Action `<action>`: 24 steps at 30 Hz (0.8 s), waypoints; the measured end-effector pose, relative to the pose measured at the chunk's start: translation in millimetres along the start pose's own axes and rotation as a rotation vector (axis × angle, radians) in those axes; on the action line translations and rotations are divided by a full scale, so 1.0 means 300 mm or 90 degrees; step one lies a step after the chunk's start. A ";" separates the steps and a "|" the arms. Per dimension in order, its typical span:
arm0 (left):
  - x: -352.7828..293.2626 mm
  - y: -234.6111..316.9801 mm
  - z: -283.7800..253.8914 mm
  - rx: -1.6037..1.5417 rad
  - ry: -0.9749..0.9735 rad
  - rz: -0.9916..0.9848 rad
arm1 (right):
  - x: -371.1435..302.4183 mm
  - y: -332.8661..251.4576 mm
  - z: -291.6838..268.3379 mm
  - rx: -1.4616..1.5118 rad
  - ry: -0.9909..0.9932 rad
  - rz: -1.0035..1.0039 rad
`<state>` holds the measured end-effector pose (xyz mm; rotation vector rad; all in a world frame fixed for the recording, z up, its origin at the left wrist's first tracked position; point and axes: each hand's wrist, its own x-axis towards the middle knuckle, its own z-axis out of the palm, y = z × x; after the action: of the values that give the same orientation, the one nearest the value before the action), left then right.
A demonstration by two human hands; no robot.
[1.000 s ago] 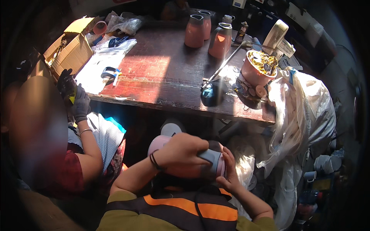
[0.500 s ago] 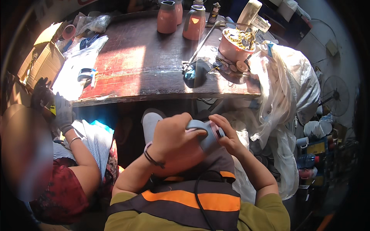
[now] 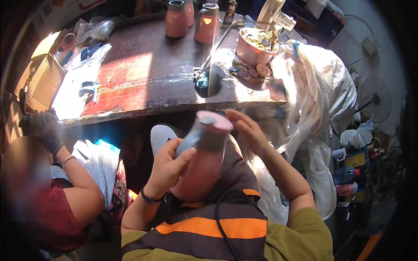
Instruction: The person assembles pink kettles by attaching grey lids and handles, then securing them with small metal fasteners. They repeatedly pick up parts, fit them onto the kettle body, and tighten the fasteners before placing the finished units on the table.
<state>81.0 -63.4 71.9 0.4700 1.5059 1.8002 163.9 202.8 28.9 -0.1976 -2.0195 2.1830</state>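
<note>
A pink vacuum jug (image 3: 202, 169) with a grey neck stands tilted over my lap, its pink lid (image 3: 223, 123) turned up toward me. My left hand (image 3: 167, 163) is wrapped round its grey handle. Just right of the lid, my right hand (image 3: 249, 129) is held with its fingers stretched out, apart from the jug and holding nothing. Motion blurs the jug's lower body a little.
A worn dark red table (image 3: 130, 74) lies ahead, bearing more pink jugs (image 3: 177, 19), a pink tub (image 3: 256, 50) of small parts and a metal rod tool (image 3: 213, 54). Plastic sacks (image 3: 300, 87) hang at its right. At left sits a gloved co-worker (image 3: 87, 191) near a cardboard box (image 3: 43, 82).
My right hand has come off the jug's top and moved slightly up. The jug has turned more upright, my left hand keeping its handle. The co-worker's gloved hand has shifted left.
</note>
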 end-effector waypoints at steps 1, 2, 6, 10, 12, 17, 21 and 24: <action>0.008 -0.012 0.004 -0.052 0.021 0.024 | 0.039 0.012 -0.048 -0.068 0.070 0.023; 0.015 -0.030 0.023 -0.089 0.036 0.028 | 0.067 0.033 -0.083 -0.134 0.131 -0.005; 0.045 -0.139 0.102 -0.184 0.043 0.022 | 0.233 0.135 -0.298 -0.386 0.189 0.009; 0.134 -0.168 0.153 -0.233 0.051 -0.007 | 0.504 0.219 -0.469 -0.705 0.253 -0.233; 0.177 -0.164 0.170 -0.229 0.077 -0.018 | 0.660 0.233 -0.533 -0.781 0.226 -0.151; 0.296 -0.162 0.190 -0.208 0.126 -0.042 | 0.845 0.304 -0.639 -1.097 0.184 -0.341; 0.356 -0.172 0.179 -0.204 0.147 -0.052 | 0.880 0.273 -0.635 -1.069 0.272 -0.292; 0.388 -0.184 0.194 -0.224 0.176 -0.039 | 0.937 0.251 -0.706 -1.009 0.543 -0.454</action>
<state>59.8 63.8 13.7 0.0015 1.3204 2.0888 -69.7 461.8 -59.5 -0.3722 -2.1251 -0.2202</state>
